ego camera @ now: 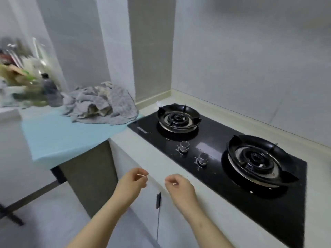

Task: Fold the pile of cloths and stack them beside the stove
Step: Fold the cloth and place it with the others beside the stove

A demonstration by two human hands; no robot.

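The cloths (102, 104) lie in a messy grey pile on the blue counter (68, 136), just left of the black stove (211, 145). None look folded. The left hand (132, 181) and the right hand (179, 187) float in front of the white cupboard (172, 230), near each other but apart. Their fingers curl loosely and hold nothing (the cloths are well away). A dark bottle (51, 92) stands just beside the pile.
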